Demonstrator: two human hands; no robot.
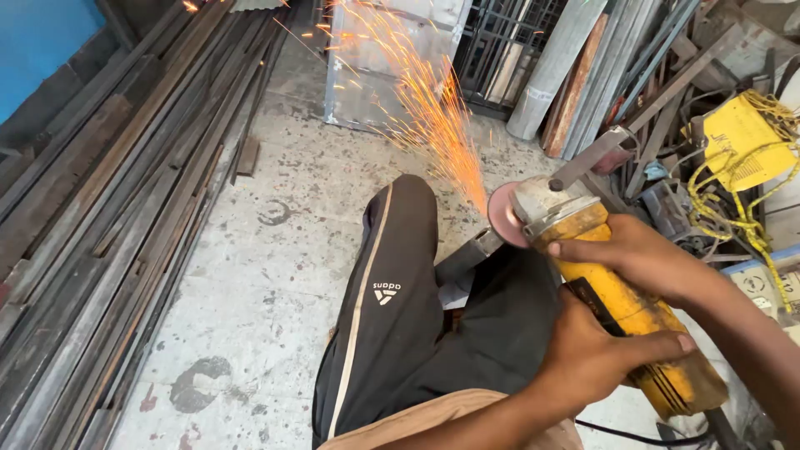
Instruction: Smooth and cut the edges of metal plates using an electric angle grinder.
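Both hands hold a yellow angle grinder (621,304) at the right of the head view. My left hand (596,354) wraps the rear of its body from below. My right hand (646,258) grips the body from above, just behind the metal head. The grinder's disc (502,215) touches the end of a grey metal piece (468,254) that lies across my bent leg in black trousers (400,292). A stream of orange sparks (425,100) shoots up and away from the disc. A grey side handle (592,154) sticks out of the grinder head.
Long rusty steel bars (100,225) lie stacked along the left on a concrete floor (267,275). A metal sheet (375,75) leans at the back. Pipes (558,67), scrap metal and a yellow machine with yellow cable (742,142) crowd the right side.
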